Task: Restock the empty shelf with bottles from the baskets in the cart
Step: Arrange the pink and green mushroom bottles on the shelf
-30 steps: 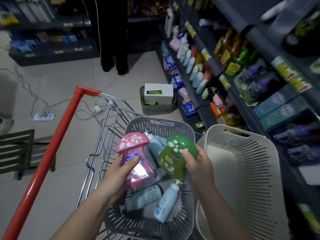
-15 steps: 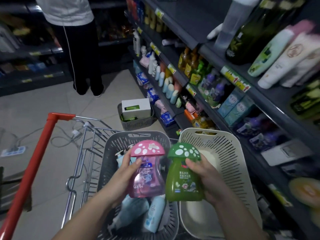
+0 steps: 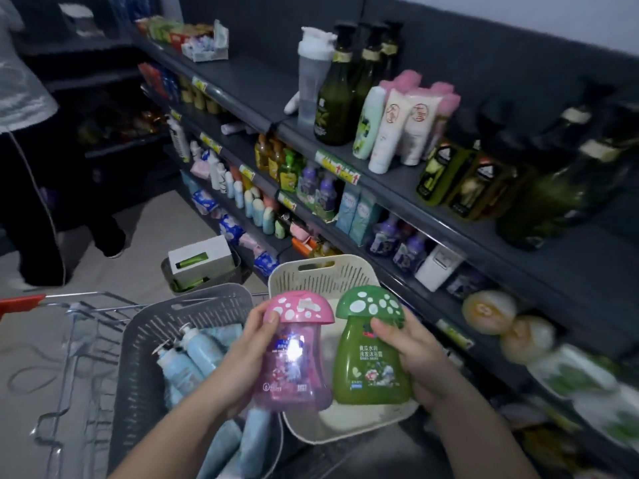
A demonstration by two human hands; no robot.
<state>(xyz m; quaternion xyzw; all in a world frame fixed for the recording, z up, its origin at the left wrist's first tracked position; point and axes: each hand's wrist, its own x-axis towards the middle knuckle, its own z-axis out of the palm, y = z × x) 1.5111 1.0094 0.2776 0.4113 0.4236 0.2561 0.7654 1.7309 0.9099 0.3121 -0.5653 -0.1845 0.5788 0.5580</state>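
Both mushroom-capped bottles have come up out of the grey slatted plastic basket [image 3: 145, 340] below the left hand and now stand upright, side by side. The view has swung up to the dark metal shelving [image 3: 249, 84], so the picking looks done and placing comes next, I'd say. The left hand [image 3: 242, 361] wraps the translucent pink bottle with a white-spotted pink cap [image 3: 294, 357], thumb up near the cap, fingers curled behind. The right hand [image 3: 415, 361] grips the green bottle with a spotted green cap [image 3: 371, 361], thumb across its label. The bottles nearly touch, over the cream slatted basket [image 3: 321, 274]. A bare stretch of shelf lies well above and ahead of both hands.
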